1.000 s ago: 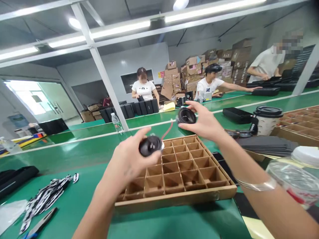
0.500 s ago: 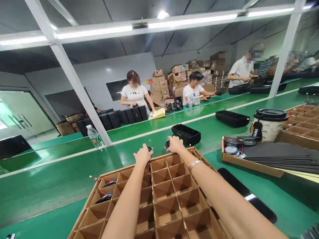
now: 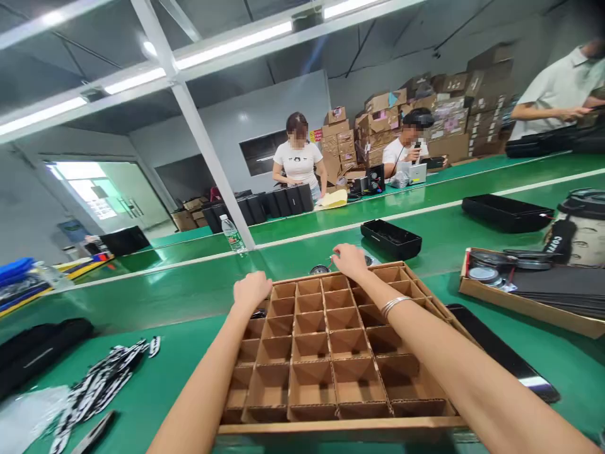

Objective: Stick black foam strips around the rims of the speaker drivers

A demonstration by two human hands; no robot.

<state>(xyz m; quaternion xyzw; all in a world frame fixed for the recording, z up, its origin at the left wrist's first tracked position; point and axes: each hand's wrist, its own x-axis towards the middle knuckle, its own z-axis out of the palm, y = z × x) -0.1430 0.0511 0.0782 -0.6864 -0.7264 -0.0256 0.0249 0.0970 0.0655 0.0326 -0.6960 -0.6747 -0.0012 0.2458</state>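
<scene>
A shallow cardboard box with dividers (image 3: pixel 309 349) lies in front of me, most of its cells bare. My left hand (image 3: pixel 253 291) is at its far left corner, fingers curled down; a dark piece shows just below the hand, and any grip is hidden. My right hand (image 3: pixel 350 260) reaches over the far edge with bent fingers, the tips beside a small wire end. One round speaker (image 3: pixel 320 269) lies on the green surface to the left of these fingers. Another round speaker (image 3: pixel 367 260) shows partly behind the right hand.
Beyond the box stands an open black housing (image 3: pixel 391 239). To the right are a phone (image 3: pixel 503 353), a carton of black sheets (image 3: pixel 534 309) and a coffee cup (image 3: pixel 588 230). Pliers (image 3: pixel 97 432) and black-and-white strips (image 3: pixel 101 384) lie left. Co-workers stand across the line.
My view has swung left. My left hand has left its speaker, now lying past the box, for the far left corner. My right hand has shifted left of the other speaker.
</scene>
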